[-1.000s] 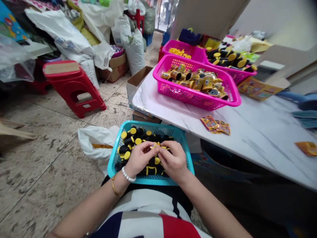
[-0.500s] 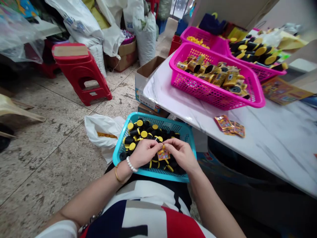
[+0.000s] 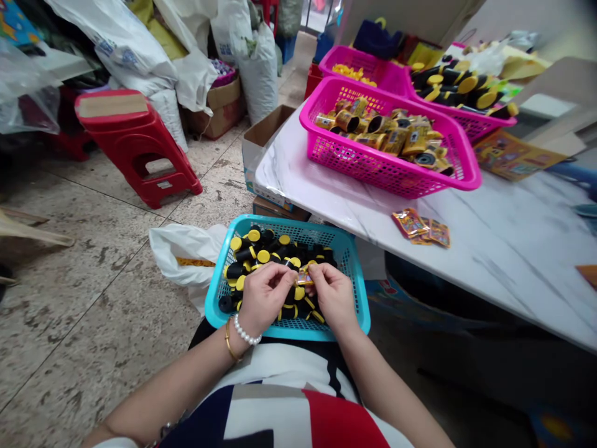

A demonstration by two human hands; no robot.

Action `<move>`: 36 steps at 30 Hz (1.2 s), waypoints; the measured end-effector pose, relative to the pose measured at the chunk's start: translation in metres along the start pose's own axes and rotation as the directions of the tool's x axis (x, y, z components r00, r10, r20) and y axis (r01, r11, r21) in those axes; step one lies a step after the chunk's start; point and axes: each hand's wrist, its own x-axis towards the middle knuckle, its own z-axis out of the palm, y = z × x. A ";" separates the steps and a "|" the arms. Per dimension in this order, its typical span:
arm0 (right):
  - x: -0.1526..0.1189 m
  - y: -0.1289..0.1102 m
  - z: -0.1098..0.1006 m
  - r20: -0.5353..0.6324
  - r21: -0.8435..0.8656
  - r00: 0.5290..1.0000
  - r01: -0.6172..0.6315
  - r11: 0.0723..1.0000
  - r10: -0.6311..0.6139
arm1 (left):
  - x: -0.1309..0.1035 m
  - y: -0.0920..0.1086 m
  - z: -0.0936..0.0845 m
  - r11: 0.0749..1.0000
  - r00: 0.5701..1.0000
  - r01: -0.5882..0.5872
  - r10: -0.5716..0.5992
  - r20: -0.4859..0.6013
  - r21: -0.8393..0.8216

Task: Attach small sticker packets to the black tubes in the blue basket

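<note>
A small orange printed packet (image 3: 305, 276) is between my two hands, above the teal basket (image 3: 212, 305). My left hand (image 3: 267, 292), with a pearl bracelet at the wrist, pinches near its left end; whether its fingertips touch the packet or something else is too small to tell. My right hand (image 3: 333, 292) grips the packet's right side between thumb and fingers. Beneath both hands, the basket on my lap holds many black containers with yellow lids (image 3: 263, 256).
A marble-patterned table (image 3: 504, 249) at the right carries a pink basket (image 3: 392, 175) of gold-labelled containers, more pink baskets behind, and several loose packets (image 3: 420, 228) near its edge. A white bag (image 3: 161, 249), a red stool (image 3: 140, 140) and an open carton (image 3: 252, 146) stand on the floor.
The packet was hanging upright and facing me; now it is tilted flatter between my fingers. My hands have turned slightly, and the view has shifted a little to the right.
</note>
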 end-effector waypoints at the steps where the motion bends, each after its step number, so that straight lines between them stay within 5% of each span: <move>1: -0.001 -0.001 0.000 -0.015 -0.014 1.000 0.024 1.000 -0.024 | -0.002 0.001 0.000 1.000 1.000 -0.017 0.017 0.005 0.005; 7: -0.005 0.002 -0.001 -0.044 -0.089 0.994 0.095 0.992 -0.099 | -0.011 0.004 -0.001 0.996 0.994 -0.088 0.089 -0.055 0.023; 18: -0.011 0.009 -0.001 -0.096 -0.140 0.977 0.175 0.975 -0.190 | -0.008 -0.005 0.000 0.976 0.984 0.165 -0.174 -0.047 -0.142; 27: -0.017 0.010 0.004 -0.033 -0.272 0.937 0.326 0.905 -0.348 | -0.010 -0.005 -0.003 0.960 0.985 0.175 -0.173 0.027 -0.220; 32: -0.013 0.005 0.004 0.092 -0.286 0.905 0.424 0.860 -0.415 | -0.005 -0.004 -0.006 0.837 0.899 0.437 -0.393 0.194 -0.331; 36: -0.005 0.000 -0.009 0.217 -0.313 0.894 0.444 0.840 -0.392 | -0.002 -0.005 -0.009 0.758 0.844 0.534 -0.451 0.290 -0.373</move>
